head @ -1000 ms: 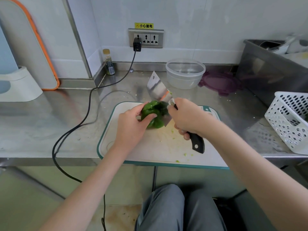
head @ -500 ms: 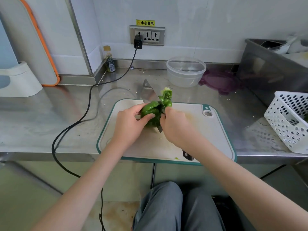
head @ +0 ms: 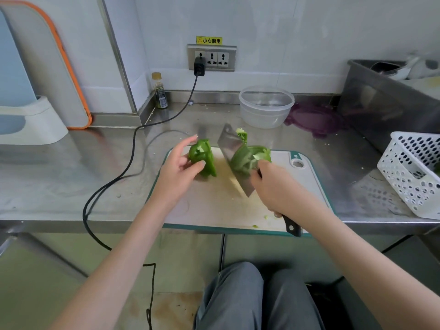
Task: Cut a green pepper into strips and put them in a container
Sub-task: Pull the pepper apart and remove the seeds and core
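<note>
The green pepper is split in two over the white cutting board (head: 214, 210). My left hand (head: 178, 167) holds the left pepper half (head: 203, 156) between thumb and fingers, cut side facing right. My right hand (head: 276, 186) grips the cleaver (head: 234, 160) by its black handle, and its thumb presses the right pepper half (head: 250, 158), the one with the stem, against the blade. The blade's edge points down at the board between the two halves. A clear plastic container (head: 266, 106) stands empty behind the board.
A purple lid (head: 314, 120) lies right of the container. A white perforated basket (head: 414, 172) sits at the right edge, a dark metal bin (head: 385, 101) behind it. A black cable (head: 133, 158) crosses the steel counter on the left. A small bottle (head: 160, 91) stands by the wall.
The pepper, whole and held together a second ago, has been cut through and pulled apart. My left hand moved left with one half; my right hand moved right with cleaver and the other half.
</note>
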### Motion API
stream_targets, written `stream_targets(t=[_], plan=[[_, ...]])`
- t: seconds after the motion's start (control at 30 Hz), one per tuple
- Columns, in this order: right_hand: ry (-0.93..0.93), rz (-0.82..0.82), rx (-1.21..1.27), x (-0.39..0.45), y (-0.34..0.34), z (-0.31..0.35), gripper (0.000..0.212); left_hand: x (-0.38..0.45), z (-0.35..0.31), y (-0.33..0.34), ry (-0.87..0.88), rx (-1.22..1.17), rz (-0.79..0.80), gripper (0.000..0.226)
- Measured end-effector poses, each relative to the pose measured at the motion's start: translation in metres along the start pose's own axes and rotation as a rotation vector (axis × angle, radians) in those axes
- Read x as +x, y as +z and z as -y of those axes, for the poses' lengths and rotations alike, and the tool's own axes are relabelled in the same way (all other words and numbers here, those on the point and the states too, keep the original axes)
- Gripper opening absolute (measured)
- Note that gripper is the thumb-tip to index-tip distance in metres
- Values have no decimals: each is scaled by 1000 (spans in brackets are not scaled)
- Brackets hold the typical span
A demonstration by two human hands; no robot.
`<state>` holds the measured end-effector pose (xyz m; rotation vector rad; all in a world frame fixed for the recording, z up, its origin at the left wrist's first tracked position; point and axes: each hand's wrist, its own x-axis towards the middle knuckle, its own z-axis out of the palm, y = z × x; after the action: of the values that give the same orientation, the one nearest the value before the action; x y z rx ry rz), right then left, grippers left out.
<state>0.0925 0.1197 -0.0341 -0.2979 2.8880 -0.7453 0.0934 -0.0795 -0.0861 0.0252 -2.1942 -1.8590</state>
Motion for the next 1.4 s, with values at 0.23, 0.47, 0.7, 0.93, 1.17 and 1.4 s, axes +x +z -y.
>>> stream_targets(t=[0.23, 0.47, 0.7, 0.93, 1.17, 1.4], plan=[[138, -42, 262, -6, -25, -18, 26, 2, -1, 4, -46, -47, -105, 28], [222, -44, 596, -9, -40, -34, 26, 9, 3, 6, -101, -128, -132, 43], [357, -164, 688, 1, -44, -83, 32, 17, 2, 20, 60, 264, -220, 33], [352, -208, 149, 14, -38, -107, 44, 42, -15, 41, 139, 166, -307, 28], [286, -363, -58, 29, -15, -105, 22, 77, -17, 73, 8, -16, -110, 19], [-169, -478, 181, 63, -6, -3, 25, 80, -3, 70, 188, 92, -145, 21]])
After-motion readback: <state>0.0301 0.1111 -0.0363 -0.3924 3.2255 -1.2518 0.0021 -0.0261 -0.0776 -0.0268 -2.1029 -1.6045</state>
